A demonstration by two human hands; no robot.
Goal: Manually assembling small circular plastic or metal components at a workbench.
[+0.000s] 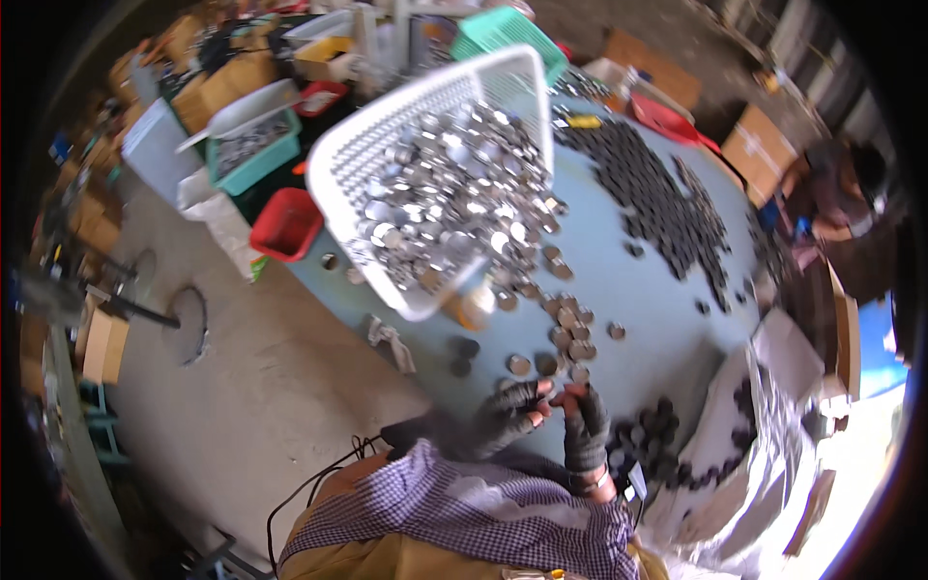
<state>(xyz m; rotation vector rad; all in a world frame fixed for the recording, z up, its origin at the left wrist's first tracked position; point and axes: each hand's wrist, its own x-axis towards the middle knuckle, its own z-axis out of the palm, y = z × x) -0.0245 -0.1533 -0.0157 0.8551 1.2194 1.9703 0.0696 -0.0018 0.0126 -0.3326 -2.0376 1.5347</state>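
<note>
Both my hands wear dark grey gloves with bare fingertips and meet low over the blue-grey table (pixel 454 372). My left hand (pixel 510 416) and my right hand (pixel 586 425) are closed, fingertips pinched close together. What sits between them is too small to make out. Just beyond my fingers lie loose round metal discs (pixel 519 364), some overlapping, in a trail leading up to a white plastic basket (pixel 333 159). The basket leans on its side, and a heap of shiny silver discs (pixel 454 184) fills it and spills onto the table.
Dark discs (pixel 643 184) spread in rows at the far right; more dark discs (pixel 657 435) lie beside my right hand, near a plastic sheet (pixel 773 435). A red tub (pixel 287 224) and a teal bin (pixel 253 150) stand left. Another person (pixel 831 188) sits at the right.
</note>
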